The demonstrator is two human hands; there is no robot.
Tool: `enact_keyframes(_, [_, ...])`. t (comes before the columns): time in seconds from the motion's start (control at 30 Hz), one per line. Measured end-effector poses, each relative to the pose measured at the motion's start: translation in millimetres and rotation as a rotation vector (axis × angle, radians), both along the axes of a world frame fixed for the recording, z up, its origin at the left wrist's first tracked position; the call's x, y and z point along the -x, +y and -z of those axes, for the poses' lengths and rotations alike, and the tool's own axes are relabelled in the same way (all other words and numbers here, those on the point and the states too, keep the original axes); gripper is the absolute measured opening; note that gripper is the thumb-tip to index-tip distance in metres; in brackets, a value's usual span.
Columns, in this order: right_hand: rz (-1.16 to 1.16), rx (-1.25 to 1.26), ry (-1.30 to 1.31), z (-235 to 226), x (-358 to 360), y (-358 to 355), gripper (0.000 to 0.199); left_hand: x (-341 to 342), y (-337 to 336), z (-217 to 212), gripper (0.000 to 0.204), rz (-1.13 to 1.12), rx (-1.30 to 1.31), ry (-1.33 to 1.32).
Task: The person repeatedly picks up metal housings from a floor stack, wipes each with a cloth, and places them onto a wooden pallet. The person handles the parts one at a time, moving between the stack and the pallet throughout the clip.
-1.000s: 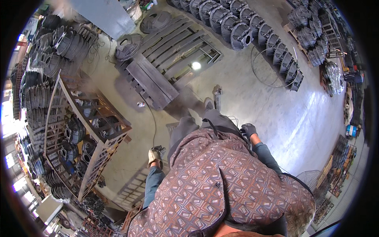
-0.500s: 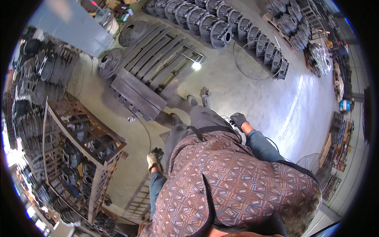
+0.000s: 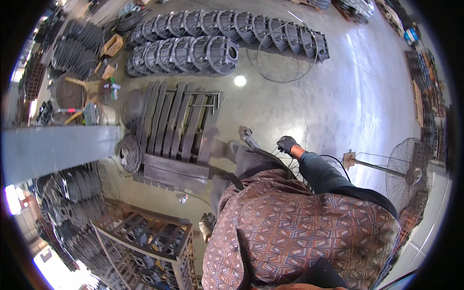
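My right hand point(image 3: 287, 144), in a dark glove, is held out in front of my right side with its fingers curled closed. Thin dark cords point(image 3: 278, 153) run beside it, and what the fingers hold is too small to make out. Close by, just ahead of my feet, lies a grey hand power tool point(image 3: 249, 137) that resembles an angle grinder. My left hand point(image 3: 208, 222), in a pale glove with dark fingertips, hangs low at my left side, partly hidden by my patterned shirt. Its fingers look loosely apart, with nothing seen in them.
A slatted metal stand point(image 3: 176, 169) is ahead to the left. Beyond it are long rows of round housings point(image 3: 212, 55) and a cable loop point(image 3: 285, 79). A rusty crate point(image 3: 140, 212) of parts stands at near left, a grey panel point(image 3: 58, 150) farther out, a caged fan point(image 3: 411, 169) at right.
My view has turned to the left, so the stand, crate and housings sit differently in it. The fan now shows fully. My right hand remains closed near the cords; my left is more covered.
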State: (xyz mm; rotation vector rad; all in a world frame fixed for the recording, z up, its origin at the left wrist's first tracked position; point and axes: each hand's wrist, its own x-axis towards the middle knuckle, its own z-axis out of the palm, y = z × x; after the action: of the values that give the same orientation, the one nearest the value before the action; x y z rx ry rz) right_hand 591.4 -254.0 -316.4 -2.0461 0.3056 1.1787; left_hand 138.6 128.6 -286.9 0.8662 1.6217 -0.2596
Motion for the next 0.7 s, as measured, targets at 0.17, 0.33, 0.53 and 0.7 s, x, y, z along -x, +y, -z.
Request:
enact_keyframes(0.17, [0.316, -0.091, -0.023, 8, -26, -33, 0.022, -99, 63, 7, 0.041, 0.148, -0.018, -0.013])
enact_keyframes(0.33, [0.558, -0.037, 0.074, 8, -51, -58, 0.018, -250, 113, 14, 0.044, 0.257, -0.004, -0.113])
enact_keyframes(0.53, [0.864, -0.086, 0.114, 11, -100, -64, 0.016, -424, 136, 35, 0.014, 0.564, 0.018, -0.209])
enact_keyframes(0.7, [1.054, -0.081, 0.14, -3, -155, -89, 0.016, -570, 119, 63, 0.021, 0.859, 0.005, 0.07])
